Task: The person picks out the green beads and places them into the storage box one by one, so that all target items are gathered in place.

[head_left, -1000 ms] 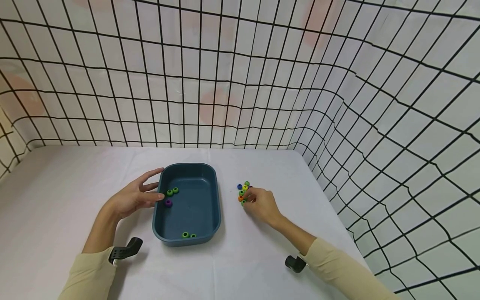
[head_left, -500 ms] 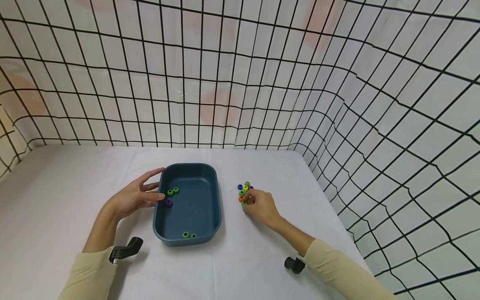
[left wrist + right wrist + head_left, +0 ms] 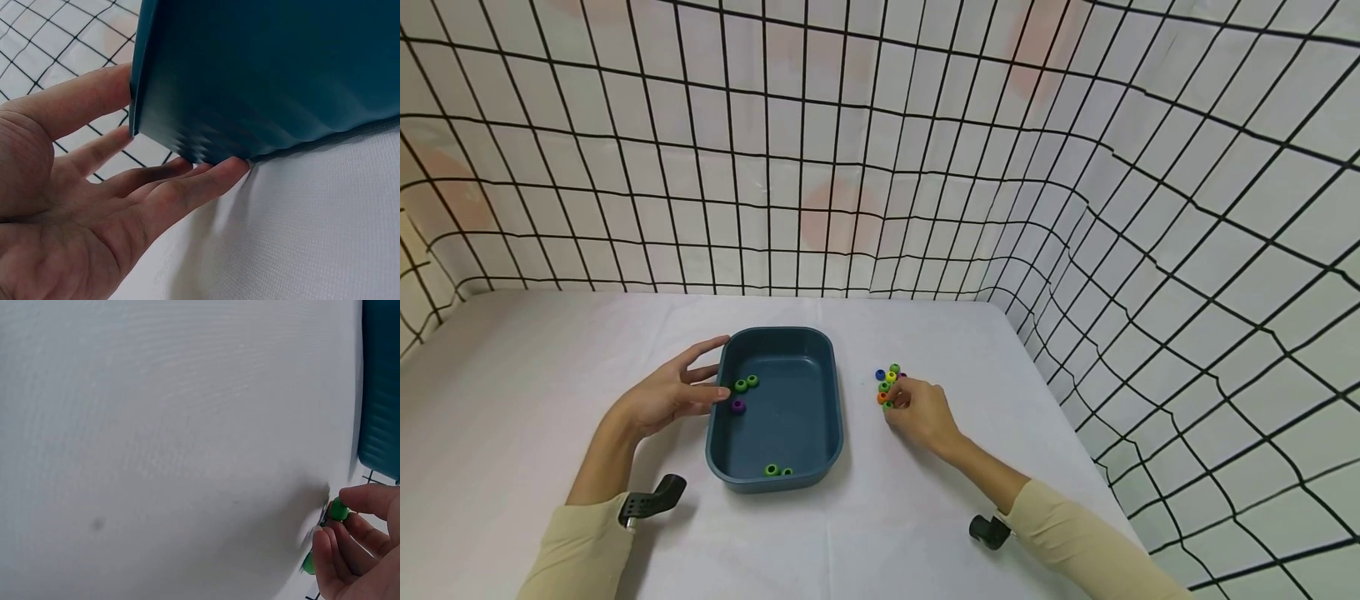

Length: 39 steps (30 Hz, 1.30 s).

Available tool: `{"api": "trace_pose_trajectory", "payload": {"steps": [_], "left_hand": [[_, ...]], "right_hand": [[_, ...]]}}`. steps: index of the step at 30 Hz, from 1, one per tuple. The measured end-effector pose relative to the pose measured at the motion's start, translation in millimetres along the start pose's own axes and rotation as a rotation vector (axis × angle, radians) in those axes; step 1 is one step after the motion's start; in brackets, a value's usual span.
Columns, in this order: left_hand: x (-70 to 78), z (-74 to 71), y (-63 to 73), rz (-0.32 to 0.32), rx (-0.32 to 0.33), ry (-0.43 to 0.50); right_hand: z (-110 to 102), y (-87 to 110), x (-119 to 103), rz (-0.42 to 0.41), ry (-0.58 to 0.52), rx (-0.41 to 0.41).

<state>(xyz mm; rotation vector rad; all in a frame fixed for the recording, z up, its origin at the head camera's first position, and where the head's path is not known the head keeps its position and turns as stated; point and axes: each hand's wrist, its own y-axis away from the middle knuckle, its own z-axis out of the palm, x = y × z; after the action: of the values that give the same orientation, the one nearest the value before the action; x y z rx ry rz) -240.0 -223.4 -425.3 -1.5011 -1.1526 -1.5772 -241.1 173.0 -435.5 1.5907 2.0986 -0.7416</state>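
Observation:
A dark blue tray [image 3: 835, 400] stands on the white cloth with several beads inside: two green beads [image 3: 741, 386] and a purple bead [image 3: 739, 406] at its left, two more green ones near its front wall. My left hand [image 3: 662, 396] touches the tray's left side, fairly straight fingers spread, thumb at the rim; in the left wrist view fingertips [image 3: 234, 165] meet the outer wall low down. My right hand [image 3: 925, 411] is over a small pile of beads, where a yellow bead [image 3: 891, 377] and an orange bead [image 3: 882, 398] show. It pinches a green bead [image 3: 339, 509] between thumb and finger.
A blue bead [image 3: 880, 375] lies at the pile's far left edge. White cloth [image 3: 880, 533] covers the table. A black wire grid [image 3: 842, 200] closes off the back and right. Black camera mounts [image 3: 655, 497] stick out at both wrists.
Almost nothing differs. My right hand has shifted very slightly at the bead pile, and the left hand stays in place on the tray.

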Motion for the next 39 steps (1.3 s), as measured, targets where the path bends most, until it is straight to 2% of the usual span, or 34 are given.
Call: {"api": "trace_pose_trajectory", "payload": {"steps": [8, 21, 32, 39], "left_hand": [[-0.2, -1.2, 0.8, 0.001, 0.001, -0.001], [2.1, 0.7, 1.0, 0.001, -0.002, -0.013], [1.2, 0.3, 1.1, -0.008, 0.009, -0.017], [1.4, 1.1, 0.9, -0.004, 0.010, -0.018]], "right_hand": [[-3.7, -8.0, -11.3, -0.065, -0.022, 0.024], [-5.9, -21.5, -44.2, -0.200, -0.037, 0.049], [-0.1, -29.2, -73.3, -0.248, -0.033, 0.036], [5.0, -27.7, -83.3, -0.275, -0.040, 0.018]]}}
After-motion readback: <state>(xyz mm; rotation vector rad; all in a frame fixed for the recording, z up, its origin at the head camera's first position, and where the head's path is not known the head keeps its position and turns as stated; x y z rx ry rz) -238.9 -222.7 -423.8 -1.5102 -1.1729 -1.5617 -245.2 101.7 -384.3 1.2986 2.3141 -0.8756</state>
